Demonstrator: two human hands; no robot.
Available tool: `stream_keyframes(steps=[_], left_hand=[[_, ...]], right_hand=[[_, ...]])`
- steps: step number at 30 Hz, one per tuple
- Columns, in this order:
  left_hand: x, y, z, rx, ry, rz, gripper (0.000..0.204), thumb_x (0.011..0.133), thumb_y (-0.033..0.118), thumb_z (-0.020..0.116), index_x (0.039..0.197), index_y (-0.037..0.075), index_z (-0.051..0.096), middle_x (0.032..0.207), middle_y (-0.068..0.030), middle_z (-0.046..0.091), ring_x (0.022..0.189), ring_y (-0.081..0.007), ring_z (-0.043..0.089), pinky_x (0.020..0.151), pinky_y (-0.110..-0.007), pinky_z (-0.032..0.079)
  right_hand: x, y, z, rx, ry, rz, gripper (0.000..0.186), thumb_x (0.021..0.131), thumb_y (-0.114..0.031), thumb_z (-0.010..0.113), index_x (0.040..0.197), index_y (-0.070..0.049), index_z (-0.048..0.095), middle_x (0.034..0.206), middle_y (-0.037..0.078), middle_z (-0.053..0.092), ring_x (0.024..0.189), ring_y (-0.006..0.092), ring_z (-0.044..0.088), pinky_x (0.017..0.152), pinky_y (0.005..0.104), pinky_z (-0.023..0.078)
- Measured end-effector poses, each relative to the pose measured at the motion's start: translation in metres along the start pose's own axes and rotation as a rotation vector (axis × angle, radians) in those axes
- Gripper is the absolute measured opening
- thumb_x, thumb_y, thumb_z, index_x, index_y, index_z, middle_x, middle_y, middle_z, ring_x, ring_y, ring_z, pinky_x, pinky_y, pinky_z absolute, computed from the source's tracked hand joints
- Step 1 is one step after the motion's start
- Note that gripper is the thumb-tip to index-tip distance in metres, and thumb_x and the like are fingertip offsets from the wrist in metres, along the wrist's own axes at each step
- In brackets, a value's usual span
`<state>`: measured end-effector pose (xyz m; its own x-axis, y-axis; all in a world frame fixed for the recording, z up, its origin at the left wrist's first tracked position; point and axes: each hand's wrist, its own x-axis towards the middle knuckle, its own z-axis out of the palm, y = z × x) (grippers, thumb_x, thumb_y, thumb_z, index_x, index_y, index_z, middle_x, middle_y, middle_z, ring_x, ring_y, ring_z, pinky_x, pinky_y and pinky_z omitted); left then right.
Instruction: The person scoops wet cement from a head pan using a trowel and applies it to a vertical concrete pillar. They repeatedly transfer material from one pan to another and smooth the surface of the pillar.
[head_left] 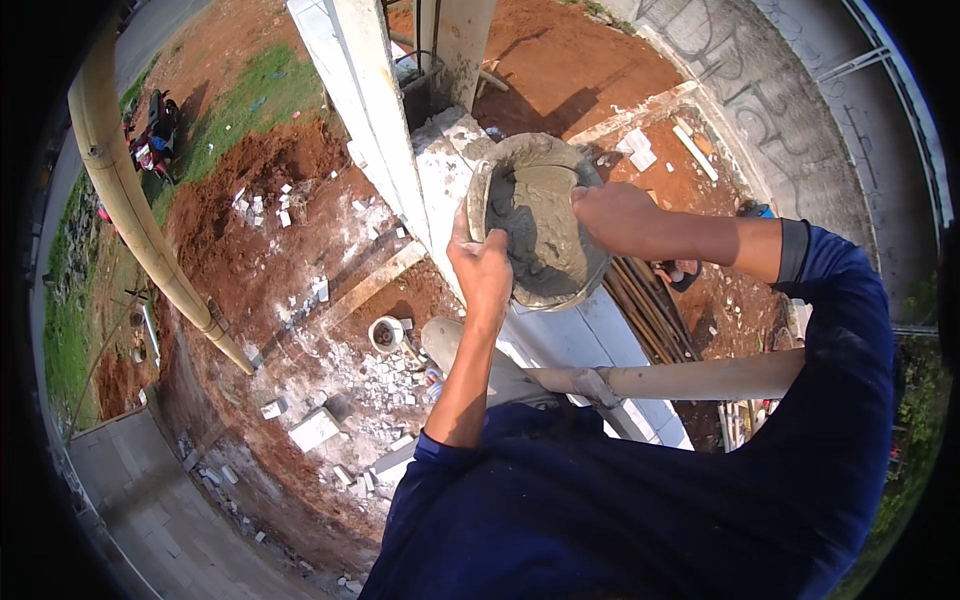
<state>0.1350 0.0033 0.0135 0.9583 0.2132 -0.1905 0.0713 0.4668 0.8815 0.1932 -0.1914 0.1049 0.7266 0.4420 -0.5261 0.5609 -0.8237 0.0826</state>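
Observation:
A mortar-caked bucket (484, 205) is in front of me, over the top of a white block wall (600, 325). Wet grey mortar (548, 205) fills much of it. My left hand (482, 268) grips the bucket's left rim, its thumb over the edge on the inside. At the opposite rim my right hand (618, 215) is closed in a fist, knuckles over the mortar. What its fingers wrap round is hidden, so I cannot tell whether that is the rim or a tool. Whether the bucket rests on the wall is also hidden.
A bamboo pole (690, 378) crosses close on my right; another (150, 210) slants at left. Beyond the bucket rises a concrete column (455, 50). Far below, a white pail (385, 334) and broken blocks (314, 428) lie on red soil. Long poles (645, 310) lie right of the wall.

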Motion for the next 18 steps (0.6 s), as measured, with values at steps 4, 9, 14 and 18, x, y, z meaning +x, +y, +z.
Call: stream_keyframes(steps=[4,9,14,18], left_hand=[[0.015,0.000,0.004,-0.077,-0.067,-0.118,0.066,0.084,-0.013,0.051,0.150,-0.008,0.050,0.124,-0.0138,0.070,0.099,-0.0158,0.069,0.089,-0.026,0.054],[0.018,-0.001,-0.012,-0.042,-0.126,-0.010,0.053,0.097,-0.001,0.064,0.148,-0.009,0.052,0.130,-0.0155,0.069,0.111,-0.0180,0.066,0.099,-0.028,0.051],[0.023,-0.014,-0.012,0.132,0.066,0.001,0.071,0.106,0.045,0.064,0.146,-0.012,0.052,0.138,-0.0183,0.064,0.125,-0.0215,0.058,0.111,-0.033,0.043],[0.027,-0.024,-0.021,0.215,0.132,0.024,0.084,0.105,0.059,0.056,0.147,-0.014,0.050,0.138,-0.0190,0.062,0.123,-0.0231,0.058,0.107,-0.033,0.045]], right_hand=[[0.014,0.034,0.073,0.456,0.000,0.018,0.030,0.086,-0.012,0.068,0.105,0.010,0.066,0.094,0.030,0.072,0.088,0.0405,0.073,0.076,0.0451,0.058],[0.019,0.001,0.065,0.827,-0.145,-0.006,0.038,0.089,-0.014,0.071,0.117,0.010,0.064,0.087,0.022,0.069,0.082,0.0250,0.067,0.074,0.0406,0.053],[-0.003,0.007,0.051,0.979,-0.226,0.075,0.052,0.093,-0.014,0.068,0.133,0.016,0.056,0.067,0.005,0.058,0.055,0.0130,0.052,0.052,0.0335,0.043],[-0.008,0.013,0.045,1.205,-0.335,0.147,0.050,0.097,-0.014,0.068,0.137,0.012,0.054,0.064,-0.001,0.051,0.048,0.0085,0.046,0.043,0.0290,0.034]])
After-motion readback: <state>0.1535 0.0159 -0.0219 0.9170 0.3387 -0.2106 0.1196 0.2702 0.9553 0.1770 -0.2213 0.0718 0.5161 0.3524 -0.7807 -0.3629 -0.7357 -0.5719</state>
